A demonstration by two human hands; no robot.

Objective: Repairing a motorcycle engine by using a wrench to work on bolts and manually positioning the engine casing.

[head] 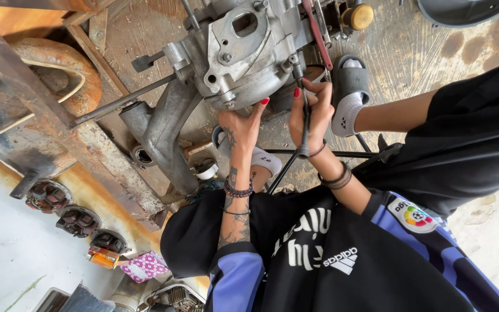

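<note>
Fingers of right hand [311,112] closed around socket wrench [304,130], shaft upright toward engine casing [244,55]; left hand [241,124] fingers spread, bracing the casing's lower edge.

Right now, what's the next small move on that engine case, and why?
Probably turn the long-shaft tool a little with the right hand, with the left hand bracing. The tool's tip already sits at the lower edge of the grey engine casing, and the left hand presses the casing beside it.
</note>
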